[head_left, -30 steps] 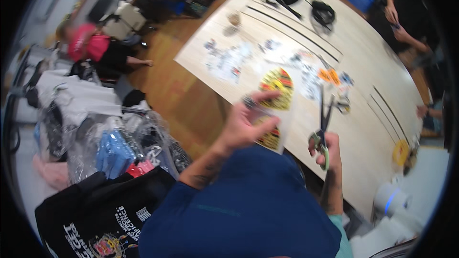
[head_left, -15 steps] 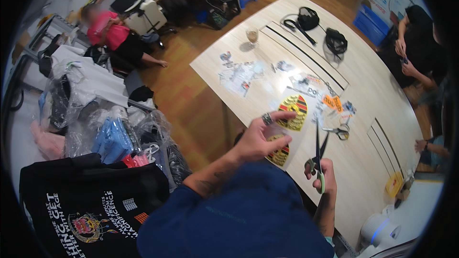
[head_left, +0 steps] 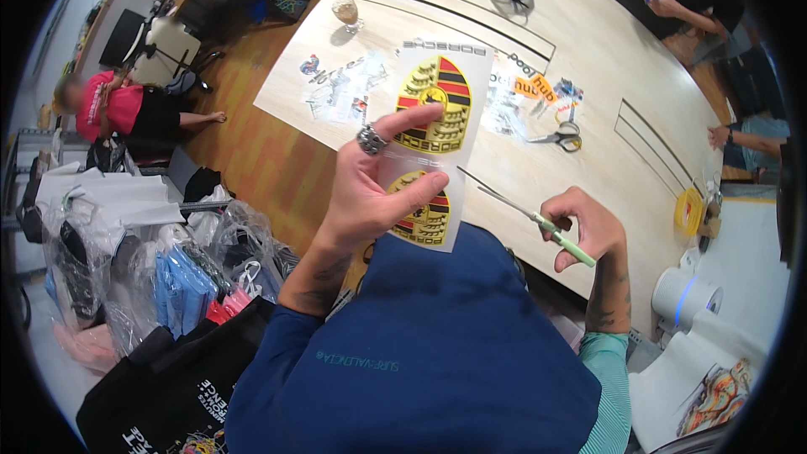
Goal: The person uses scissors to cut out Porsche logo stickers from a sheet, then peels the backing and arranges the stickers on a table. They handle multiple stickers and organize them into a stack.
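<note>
'Cause the sheet (head_left: 447, 161) pokes past parted left fingers (head_left: 412, 121) gripping it, it could flop onto scissors (head_left: 545, 224) in curled right fingers (head_left: 570, 200).

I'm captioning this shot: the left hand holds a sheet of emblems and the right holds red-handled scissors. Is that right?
Not quite: in the head view, the scissors in the right hand have green handles, not red. The left hand does hold the sheet.

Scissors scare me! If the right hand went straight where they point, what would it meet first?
Probably the crest-sticker sheet in the left hand; green-handled scissors in the right hand point toward it, though depth is unclear.
</note>
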{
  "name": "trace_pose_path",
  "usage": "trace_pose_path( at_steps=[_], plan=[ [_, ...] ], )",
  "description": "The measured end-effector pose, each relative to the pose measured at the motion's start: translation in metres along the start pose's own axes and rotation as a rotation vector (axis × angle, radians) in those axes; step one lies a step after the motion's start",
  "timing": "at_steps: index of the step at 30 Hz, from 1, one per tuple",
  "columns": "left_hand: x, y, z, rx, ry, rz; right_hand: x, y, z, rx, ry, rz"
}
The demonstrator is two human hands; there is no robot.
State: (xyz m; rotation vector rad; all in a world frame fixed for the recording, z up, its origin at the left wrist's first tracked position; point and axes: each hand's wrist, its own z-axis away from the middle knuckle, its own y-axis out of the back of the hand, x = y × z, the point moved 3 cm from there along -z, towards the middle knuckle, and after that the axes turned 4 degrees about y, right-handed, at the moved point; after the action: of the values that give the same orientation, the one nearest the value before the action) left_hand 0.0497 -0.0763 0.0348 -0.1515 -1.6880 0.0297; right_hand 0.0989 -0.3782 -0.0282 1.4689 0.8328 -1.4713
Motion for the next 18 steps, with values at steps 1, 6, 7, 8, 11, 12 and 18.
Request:
trace_pose_path(
  at_steps=[1,6,7,8,11,12,18],
  plan=[
    [0.000,0.000,-0.001,0.000,-0.007,0.016,-0.001,0.004,0.003,0.005,-0.025,0.020],
    [0.005,-0.001,-0.009,-0.041,-0.034,0.054,-0.004,0.025,0.016,0.026,-0.083,0.102],
    [0.004,-0.003,-0.012,-0.064,-0.019,0.007,-0.008,0.028,0.018,0.029,-0.081,0.127],
    [0.005,-0.006,-0.016,-0.088,-0.005,-0.040,-0.010,0.030,0.019,0.017,-0.080,0.145],
    [-0.002,-0.015,-0.021,-0.131,0.018,-0.111,-0.022,0.034,0.017,-0.021,-0.113,0.155],
    [-0.004,-0.019,-0.023,-0.129,0.028,-0.107,-0.026,0.036,0.015,-0.020,-0.099,0.184],
    [-0.015,-0.033,-0.028,-0.179,0.021,-0.089,-0.032,0.045,0.015,-0.057,-0.139,0.183]
  ],
)
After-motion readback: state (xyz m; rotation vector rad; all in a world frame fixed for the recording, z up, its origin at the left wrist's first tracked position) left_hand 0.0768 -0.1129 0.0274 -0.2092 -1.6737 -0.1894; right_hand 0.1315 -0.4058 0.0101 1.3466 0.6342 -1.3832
